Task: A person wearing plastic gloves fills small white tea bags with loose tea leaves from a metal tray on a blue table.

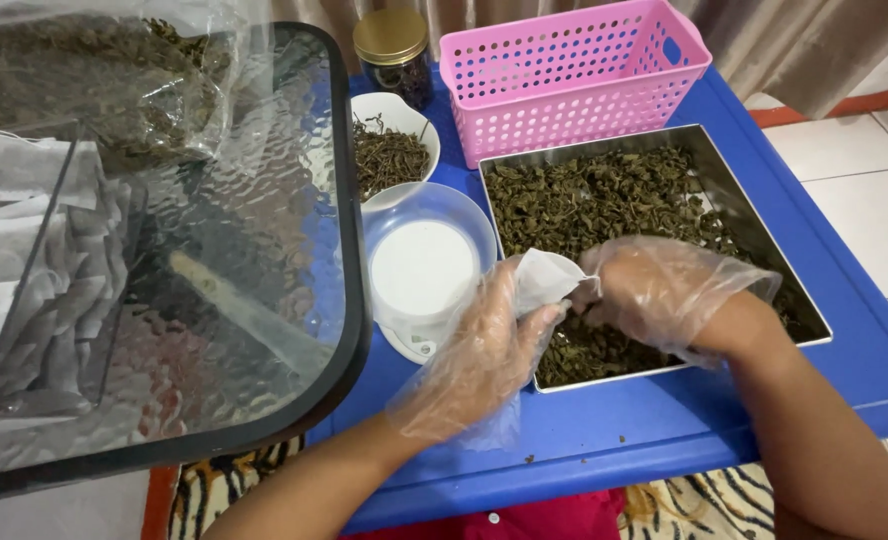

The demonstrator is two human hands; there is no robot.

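Observation:
Both my hands wear thin clear plastic gloves. My left hand (484, 345) holds a small white filter bag (544, 278) by its edge, over the front left corner of a steel tray (764, 215). The tray is full of dried dark green tea leaves (604, 200). My right hand (664, 290) is at the bag's mouth with its fingers pinched together, resting on the leaves; whether leaves are between the fingers is hidden.
A white round scale (424, 265) stands left of the tray on the blue table (844, 300). Behind it are a white bowl of leaves (389, 150), a gold-lidded jar (392, 50) and a pink basket (574, 75). A glass table (254, 250) at left carries white filter bags (24, 230) and a plastic bag of leaves (94, 80).

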